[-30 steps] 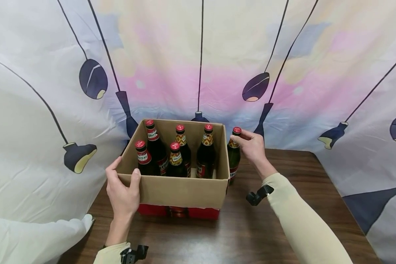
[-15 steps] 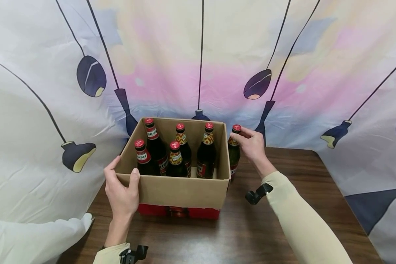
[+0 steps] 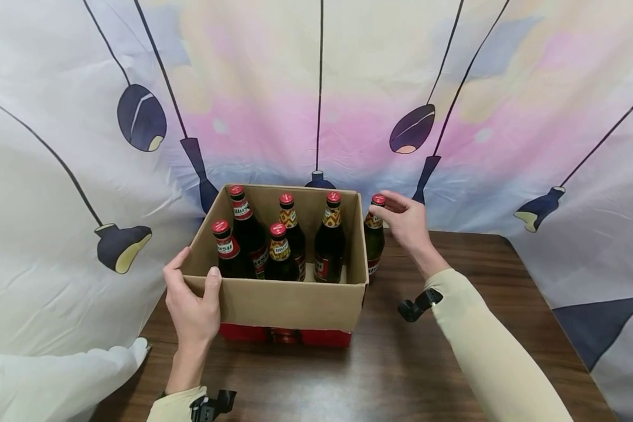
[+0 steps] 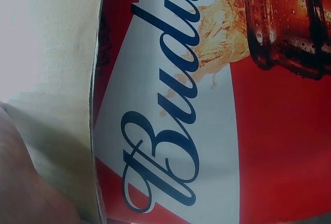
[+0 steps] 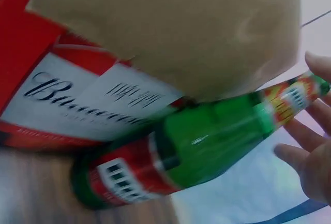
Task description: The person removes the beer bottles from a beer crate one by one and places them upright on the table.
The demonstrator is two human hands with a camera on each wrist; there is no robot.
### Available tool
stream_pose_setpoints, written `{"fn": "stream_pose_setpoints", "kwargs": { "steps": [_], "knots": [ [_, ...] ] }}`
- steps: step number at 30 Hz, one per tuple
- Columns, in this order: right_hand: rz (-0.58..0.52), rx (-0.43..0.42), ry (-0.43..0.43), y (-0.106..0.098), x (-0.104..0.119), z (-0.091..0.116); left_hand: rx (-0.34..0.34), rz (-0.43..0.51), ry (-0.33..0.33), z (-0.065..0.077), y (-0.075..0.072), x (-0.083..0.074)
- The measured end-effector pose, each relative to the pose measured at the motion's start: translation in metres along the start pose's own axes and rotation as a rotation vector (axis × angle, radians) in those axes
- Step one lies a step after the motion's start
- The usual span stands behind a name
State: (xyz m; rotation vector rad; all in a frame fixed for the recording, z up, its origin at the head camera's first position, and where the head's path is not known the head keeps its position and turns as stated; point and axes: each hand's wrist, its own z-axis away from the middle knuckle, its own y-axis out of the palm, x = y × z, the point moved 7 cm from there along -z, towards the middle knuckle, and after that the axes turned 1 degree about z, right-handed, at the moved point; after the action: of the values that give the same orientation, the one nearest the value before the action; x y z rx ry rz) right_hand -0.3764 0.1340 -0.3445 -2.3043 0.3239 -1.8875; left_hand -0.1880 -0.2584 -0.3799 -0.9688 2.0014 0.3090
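Green bottle [image 3: 374, 243] stood upright on the dark wood tabletop [image 3: 427, 363], just beside the right wall of the cardboard box [image 3: 292, 308]. The right grip [image 3: 407, 225] was loosely parted about its neck and red cap [image 3: 378, 200], the thumb in front; the right wrist view showed those fingers spread rather than wrapped, and whether they bore on the glass could not be told.

The left grip [image 3: 195, 310] held the box by its near left corner, thumb at the front rim and fingers along the side. Inside stood five bottles [image 3: 279, 251], all red-capped, two with red and white neck labels and three with yellow-patterned ones. Brown flaps hung over the red sides, where the left wrist view showed blue lettering [image 4: 178, 107]. Behind hung a pastel curtain [image 3: 274, 70] printed with dark lamps.
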Motion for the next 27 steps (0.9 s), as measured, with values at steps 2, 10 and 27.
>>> {"fn": "stream_pose_setpoints", "kwargs": {
  "steps": [2, 10, 27],
  "knots": [
    [-0.048, -0.035, -0.060, -0.002, 0.013, 0.001, -0.001, -0.002, 0.000, 0.000, -0.001, -0.001],
    [-0.103, -0.027, -0.215, 0.014, 0.069, 0.016, -0.003, -0.011, 0.000, 0.000, -0.002, 0.000],
    [0.025, 0.366, -0.020, 0.112, 0.085, 0.058, 0.010, -0.020, 0.022, 0.000, -0.002, -0.002]
  ]
}}
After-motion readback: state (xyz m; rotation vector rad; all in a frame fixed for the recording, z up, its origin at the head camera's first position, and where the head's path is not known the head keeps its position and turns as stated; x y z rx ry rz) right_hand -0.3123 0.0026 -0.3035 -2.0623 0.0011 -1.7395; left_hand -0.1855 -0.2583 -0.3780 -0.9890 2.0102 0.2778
